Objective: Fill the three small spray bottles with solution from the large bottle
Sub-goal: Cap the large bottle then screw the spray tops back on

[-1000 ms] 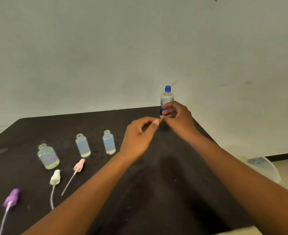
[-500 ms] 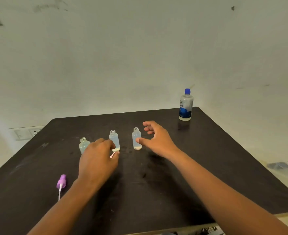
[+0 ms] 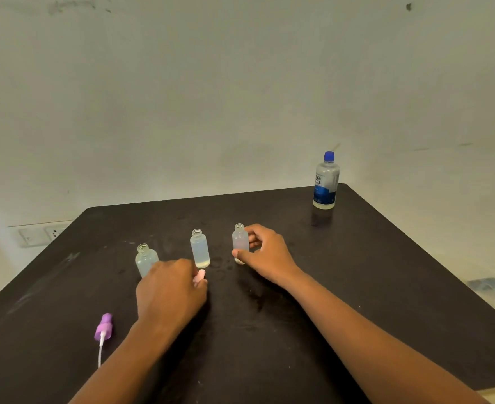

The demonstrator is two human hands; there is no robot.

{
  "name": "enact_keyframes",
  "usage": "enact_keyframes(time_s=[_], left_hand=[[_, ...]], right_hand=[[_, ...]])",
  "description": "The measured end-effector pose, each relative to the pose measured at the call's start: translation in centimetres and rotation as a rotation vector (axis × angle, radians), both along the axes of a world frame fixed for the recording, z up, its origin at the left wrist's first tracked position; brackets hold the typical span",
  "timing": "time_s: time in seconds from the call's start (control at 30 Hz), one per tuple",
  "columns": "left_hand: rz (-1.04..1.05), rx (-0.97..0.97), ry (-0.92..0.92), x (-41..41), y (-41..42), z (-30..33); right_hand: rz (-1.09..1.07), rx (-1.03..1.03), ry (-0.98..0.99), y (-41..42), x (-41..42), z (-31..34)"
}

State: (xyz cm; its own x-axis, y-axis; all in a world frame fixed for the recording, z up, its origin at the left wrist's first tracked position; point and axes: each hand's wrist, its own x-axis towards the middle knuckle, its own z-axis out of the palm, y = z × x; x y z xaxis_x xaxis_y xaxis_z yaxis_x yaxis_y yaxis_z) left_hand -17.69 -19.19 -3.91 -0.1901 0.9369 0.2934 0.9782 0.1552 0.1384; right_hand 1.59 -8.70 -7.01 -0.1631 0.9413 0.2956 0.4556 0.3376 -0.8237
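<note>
Three small uncapped clear bottles stand in a row on the black table (image 3: pixel 357 287): a left one (image 3: pixel 145 259), a middle one (image 3: pixel 200 248) and a right one (image 3: pixel 239 240). All hold pale liquid. My right hand (image 3: pixel 265 253) grips the right bottle with thumb and fingers. My left hand (image 3: pixel 170 290) lies over a pink spray cap (image 3: pixel 200 274) just in front of the middle bottle, fingers closed around it. The large bottle (image 3: pixel 326 180) with a blue cap stands closed at the far right corner.
A purple spray cap (image 3: pixel 104 330) with its white tube lies on the table at the near left. A wall socket (image 3: pixel 40 234) sits behind the table's left edge. A clear plastic container (image 3: pixel 488 287) is on the floor at the right.
My right hand left the large bottle, came back to the row and closed on the right small bottle. My left hand dropped onto the pink cap. The view shifted left.
</note>
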Motion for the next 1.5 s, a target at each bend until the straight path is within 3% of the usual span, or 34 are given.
enact_keyframes(time_s=[0.23,0.57,0.83,1.5], left_hand=[[-0.082,0.072,-0.14,-0.3,0.6,-0.3],[-0.502,0.45,-0.809,2.9,2.1,1.8],[-0.584,0.53,-1.336,4.3,6.0,4.9],[-0.596,0.607,-1.156,3.7,8.0,2.6]], right_hand=[[-0.038,0.087,0.038,0.0,-0.3,-0.6],[-0.033,0.153,0.138,-0.2,1.1,0.1],[-0.003,0.149,0.242,-0.7,1.4,-0.3],[-0.027,0.252,0.072,-1.2,1.0,-0.8]])
